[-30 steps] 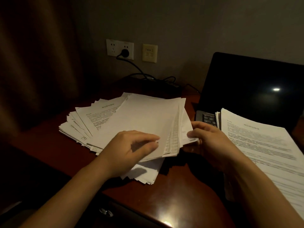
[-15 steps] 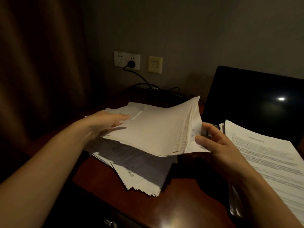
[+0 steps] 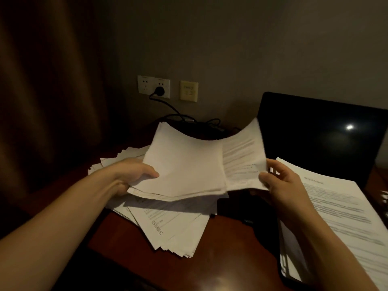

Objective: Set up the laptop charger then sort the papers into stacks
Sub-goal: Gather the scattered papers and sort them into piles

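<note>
Left hand (image 3: pixel 131 175): grips your raised papers (image 3: pixel 184 171) at the left edge.
Right hand (image 3: pixel 281 185): pinches their right edge.
Stack (image 3: pixel 340 211): just right of it.

The charger plug (image 3: pixel 160 91) sits in the right outlet of the white wall socket (image 3: pixel 147 86), its black cable (image 3: pixel 174 111) dropping to a loose tangle at the back of the desk (image 3: pixel 220 259). A bowed bundle of sheets (image 3: pixel 184 171), blank side up, is gripped at its left edge by the left hand (image 3: pixel 130 175); a printed sheet (image 3: pixel 241 162) opened out from its right side is pinched by the right hand (image 3: pixel 281 181). Beneath lies a fanned, uneven pile (image 3: pixel 174 229) of printed pages, and a squarer stack (image 3: pixel 340 211) rests on the open laptop (image 3: pixel 315 131) at right.
</note>
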